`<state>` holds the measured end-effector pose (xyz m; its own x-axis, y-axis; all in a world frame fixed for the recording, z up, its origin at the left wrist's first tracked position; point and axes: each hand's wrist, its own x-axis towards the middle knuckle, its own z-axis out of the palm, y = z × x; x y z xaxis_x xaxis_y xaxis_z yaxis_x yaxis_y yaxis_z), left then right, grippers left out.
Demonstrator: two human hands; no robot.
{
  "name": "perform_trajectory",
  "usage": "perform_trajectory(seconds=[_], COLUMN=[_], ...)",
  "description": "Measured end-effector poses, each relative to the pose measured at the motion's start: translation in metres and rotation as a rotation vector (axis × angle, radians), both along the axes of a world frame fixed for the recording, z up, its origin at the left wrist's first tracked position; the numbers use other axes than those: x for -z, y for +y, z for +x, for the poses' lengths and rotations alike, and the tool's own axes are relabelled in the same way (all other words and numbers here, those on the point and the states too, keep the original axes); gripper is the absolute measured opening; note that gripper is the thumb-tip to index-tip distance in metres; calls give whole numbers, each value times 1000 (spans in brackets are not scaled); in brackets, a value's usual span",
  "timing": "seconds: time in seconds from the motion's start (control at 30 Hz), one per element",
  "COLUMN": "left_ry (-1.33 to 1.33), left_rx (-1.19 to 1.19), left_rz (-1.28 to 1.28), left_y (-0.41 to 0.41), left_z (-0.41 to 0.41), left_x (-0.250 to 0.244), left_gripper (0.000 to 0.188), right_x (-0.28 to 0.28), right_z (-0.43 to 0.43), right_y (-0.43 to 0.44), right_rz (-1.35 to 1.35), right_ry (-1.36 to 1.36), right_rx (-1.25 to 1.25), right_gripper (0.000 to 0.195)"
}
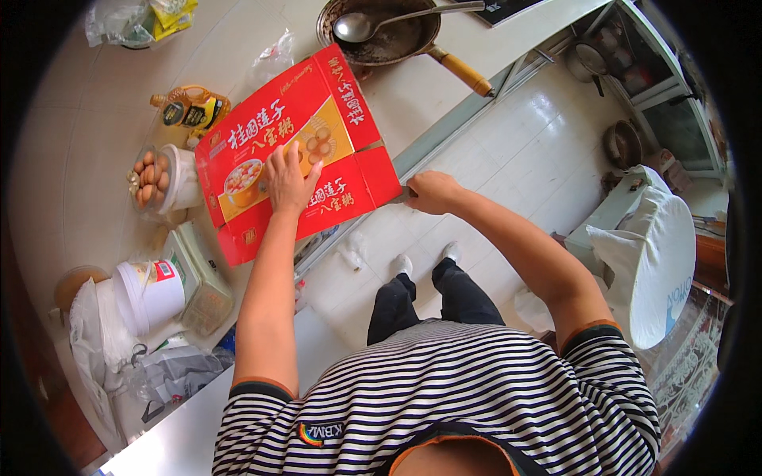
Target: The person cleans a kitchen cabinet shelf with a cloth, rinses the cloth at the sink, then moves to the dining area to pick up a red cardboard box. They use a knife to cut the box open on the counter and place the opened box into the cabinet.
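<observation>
A flattened red cardboard carton with printed food pictures and writing lies across the counter, its near side reaching over the counter's front edge. My left hand rests palm down on its printed face, fingers spread, gripping nothing. At the carton's right corner, my right hand is closed around what looks like a knife. Only a short grey stretch of the blade shows between my fist and the cardboard. The handle is hidden in my fingers, and I cannot tell how far the blade goes under the carton.
Beyond the carton stands a wok with a metal ladle in it; its wooden handle juts toward the counter edge. Left are an oil bottle, a container of eggs and a white bucket. A cloth-covered fan stands right.
</observation>
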<state>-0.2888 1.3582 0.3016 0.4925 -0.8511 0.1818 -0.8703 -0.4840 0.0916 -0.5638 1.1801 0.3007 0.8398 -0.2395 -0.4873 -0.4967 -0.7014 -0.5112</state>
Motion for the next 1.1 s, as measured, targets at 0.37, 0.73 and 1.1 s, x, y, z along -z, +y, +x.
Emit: perform_trajectory(seconds=[0.37, 0.73, 1.1], left_ry=[-35, 106, 122], left_rx=[112, 31, 27], left_rz=[-31, 53, 175], left_y=[-5, -17, -36], left_z=[12, 4, -22], left_x=[49, 25, 28], left_gripper=[77, 96, 128], right_x=[31, -7, 30], right_z=[-20, -38, -16], right_y=[79, 124, 165], right_rz=[343, 494, 160], right_ry=[-157, -3, -77], right_rx=[315, 704, 570], right_gripper=[31, 45, 32])
